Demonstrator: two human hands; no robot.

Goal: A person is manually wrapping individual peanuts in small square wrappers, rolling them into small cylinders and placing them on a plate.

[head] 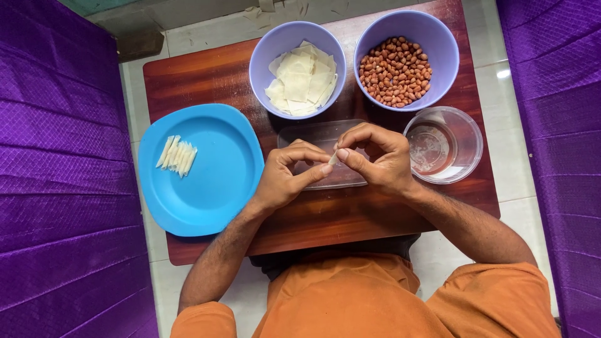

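My left hand and my right hand meet over a clear rectangular tray on the brown table. Between their fingertips they pinch a small pale dough wrapper, mostly hidden by the fingers. A lilac bowl with several square dough wrappers stands just beyond the tray. To its right a second lilac bowl holds peanuts. Left of my hands, a blue plate carries several rolled dough pieces.
A clear round container with a little water stands at the right of the table. Purple quilted cushions flank both sides. Pale floor tiles show around the table. My orange clothing fills the bottom.
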